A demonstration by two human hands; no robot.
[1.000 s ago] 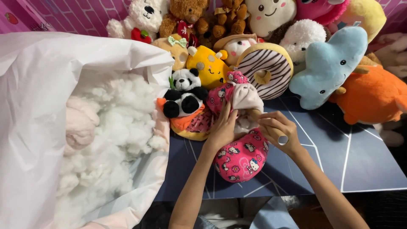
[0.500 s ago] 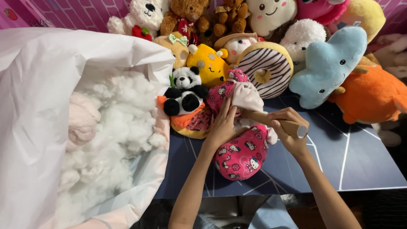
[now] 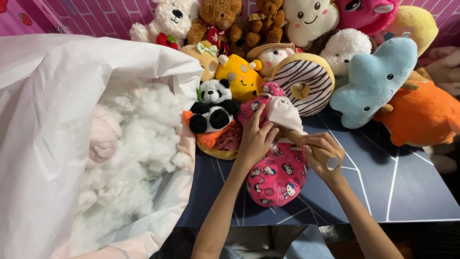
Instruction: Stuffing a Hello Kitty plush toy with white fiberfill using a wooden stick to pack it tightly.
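Note:
A pink patterned plush toy [image 3: 277,177] lies on the dark blue table [image 3: 383,187], its pale opening [image 3: 282,111] turned upward. My left hand [image 3: 255,139] grips the fabric at that opening. My right hand [image 3: 322,156] is closed around a light wooden stick [image 3: 320,152], which points into the opening. The stick's far tip is hidden inside the fabric.
A big white plastic bag [image 3: 57,96] full of white stuffing [image 3: 134,144] fills the left. A panda toy [image 3: 213,111] sits beside it. Behind lie a striped donut cushion [image 3: 306,82], a blue plush [image 3: 378,79], an orange plush [image 3: 424,115] and several more toys.
My right hand has turned and closed around the wooden stick and pushed it toward the toy's opening. My left hand keeps its hold on the fabric.

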